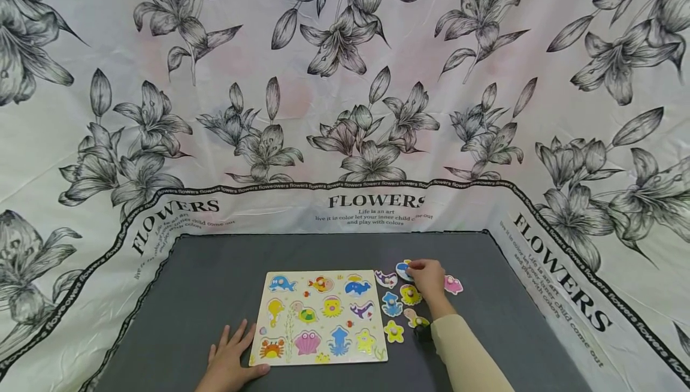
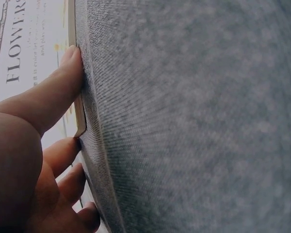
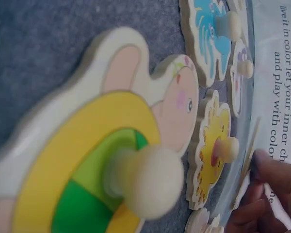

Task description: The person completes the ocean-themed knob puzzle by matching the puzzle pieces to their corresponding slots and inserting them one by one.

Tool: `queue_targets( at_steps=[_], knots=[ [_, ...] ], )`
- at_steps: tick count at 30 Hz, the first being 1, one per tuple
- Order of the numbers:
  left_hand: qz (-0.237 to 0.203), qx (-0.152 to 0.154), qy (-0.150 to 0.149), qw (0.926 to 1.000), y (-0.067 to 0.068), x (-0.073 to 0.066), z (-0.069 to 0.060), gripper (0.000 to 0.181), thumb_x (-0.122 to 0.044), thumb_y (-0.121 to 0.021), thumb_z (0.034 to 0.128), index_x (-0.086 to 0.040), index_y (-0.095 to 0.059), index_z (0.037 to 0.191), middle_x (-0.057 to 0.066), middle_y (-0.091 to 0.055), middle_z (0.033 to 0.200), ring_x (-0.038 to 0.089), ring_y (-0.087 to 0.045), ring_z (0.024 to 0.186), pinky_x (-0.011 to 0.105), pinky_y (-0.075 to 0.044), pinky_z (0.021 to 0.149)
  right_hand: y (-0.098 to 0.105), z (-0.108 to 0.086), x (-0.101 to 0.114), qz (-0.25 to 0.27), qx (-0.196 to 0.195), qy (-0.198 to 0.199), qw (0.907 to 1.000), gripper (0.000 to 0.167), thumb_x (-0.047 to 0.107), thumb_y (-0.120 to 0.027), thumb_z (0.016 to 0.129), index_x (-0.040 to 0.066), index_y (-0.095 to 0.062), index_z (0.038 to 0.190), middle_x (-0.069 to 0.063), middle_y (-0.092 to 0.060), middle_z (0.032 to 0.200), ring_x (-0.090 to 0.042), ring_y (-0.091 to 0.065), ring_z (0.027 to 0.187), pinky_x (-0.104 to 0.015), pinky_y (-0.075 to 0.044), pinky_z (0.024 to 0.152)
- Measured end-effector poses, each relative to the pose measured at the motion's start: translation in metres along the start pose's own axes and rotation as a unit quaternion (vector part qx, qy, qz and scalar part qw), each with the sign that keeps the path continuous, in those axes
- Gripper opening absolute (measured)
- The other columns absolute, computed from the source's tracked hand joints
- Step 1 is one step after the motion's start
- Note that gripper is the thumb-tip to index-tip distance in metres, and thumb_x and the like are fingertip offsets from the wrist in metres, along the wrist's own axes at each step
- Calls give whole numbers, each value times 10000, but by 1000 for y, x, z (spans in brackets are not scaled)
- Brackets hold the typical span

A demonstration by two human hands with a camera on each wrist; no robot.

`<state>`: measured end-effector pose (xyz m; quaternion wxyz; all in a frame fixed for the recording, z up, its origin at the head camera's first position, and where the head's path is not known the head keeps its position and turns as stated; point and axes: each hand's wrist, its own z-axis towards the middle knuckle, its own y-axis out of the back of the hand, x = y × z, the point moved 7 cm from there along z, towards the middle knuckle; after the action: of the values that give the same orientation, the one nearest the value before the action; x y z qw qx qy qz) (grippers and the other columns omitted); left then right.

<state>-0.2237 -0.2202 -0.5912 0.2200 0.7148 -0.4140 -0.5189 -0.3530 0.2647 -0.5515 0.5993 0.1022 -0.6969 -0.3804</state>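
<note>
My left hand [image 1: 229, 359] rests at the near left corner of a wooden puzzle board [image 1: 302, 274] printed with sea animals. Its thumb [image 2: 60, 90] touches the board's near edge, while the other fingers lie spread along the left side. Beyond the board's right edge, my right hand [image 1: 429, 281] pinches a blue puzzle piece [image 1: 403, 270], partly covered by the fingers. The right wrist view shows this piece nearly edge-on. Close to that hand lie a yellow frilled piece [image 3: 216, 150], a turtle piece [image 3: 102, 111] and a blue squid piece [image 3: 206, 39], all with round knobs.
Other loose pieces lie right of the board: a purple whale [image 1: 386, 279], a yellow star [image 1: 394, 332] and a pink piece [image 1: 453, 285]. A dark grey cloth [image 1: 215, 272] covers the table. Behind it hangs a flower-printed curtain [image 1: 291, 212].
</note>
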Motion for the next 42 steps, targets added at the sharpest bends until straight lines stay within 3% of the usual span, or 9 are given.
queue_targets(
  at_steps=[8, 18, 27, 42],
  knots=[
    [12, 0, 61, 10000, 0, 4, 1, 1152, -663, -819, 686, -29, -390, 1547, 296, -243, 1617, 630, -42, 1459, 831, -43, 1082, -6, -4, 13, 385, 231, 304, 9985, 194, 184, -777, 913, 59, -805, 1059, -160, -755, 1093, -271, -699, 957, -419, -588, 844],
    [43, -32, 62, 10000, -1, 8, 1, 1160, -668, -819, 676, -35, -390, 1548, 288, -246, 1620, 624, -40, 1462, 827, -44, 1086, -18, -14, 34, 525, 752, 420, 9949, 171, 217, -796, 896, 121, -821, 1035, -115, -757, 1090, -204, -664, 884, -291, -563, 704],
    [26, -43, 13, 10000, -2, 8, 2, 1148, -667, -816, 686, -32, -395, 1545, 293, -250, 1616, 632, -42, 1458, 833, -45, 1080, -32, -23, 50, 453, 896, 674, 9927, 115, 190, -810, 877, 133, -828, 975, -48, -717, 902, -185, -573, 758, -274, -466, 603],
    [79, -19, 6, 10000, -4, 7, 7, 1143, -665, -820, 683, -37, -404, 1543, 290, -252, 1618, 627, -48, 1461, 832, -45, 1082, -53, -39, 73, 332, 1180, 1353, 9832, 90, 177, -807, 880, 137, -825, 959, -20, -755, 930, -124, -631, 758, -274, -559, 650]
  ],
)
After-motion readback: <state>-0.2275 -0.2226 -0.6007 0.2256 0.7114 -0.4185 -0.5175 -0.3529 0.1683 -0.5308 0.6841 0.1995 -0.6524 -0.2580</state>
